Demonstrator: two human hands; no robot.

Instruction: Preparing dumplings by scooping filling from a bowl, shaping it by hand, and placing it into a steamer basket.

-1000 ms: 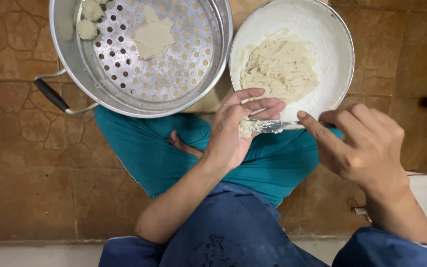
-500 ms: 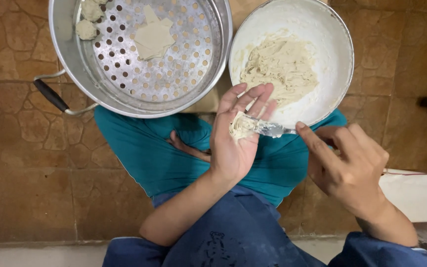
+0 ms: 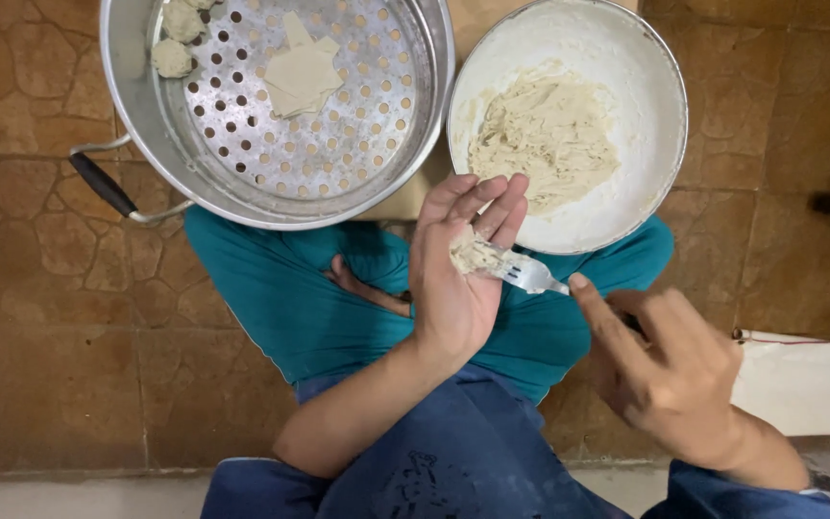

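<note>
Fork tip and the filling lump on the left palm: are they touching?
Touching. The head view shows the fork, held by the right hand, with its tip pressed into the filling lump on the open left hand, no gap.

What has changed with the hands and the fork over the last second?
The left hand has turned palm up and drawn back from the white bowl. The right hand, holding the fork, now presses a lump of filling onto the left fingers. The steamer pot, its dumplings and the bowl stayed put.
</note>
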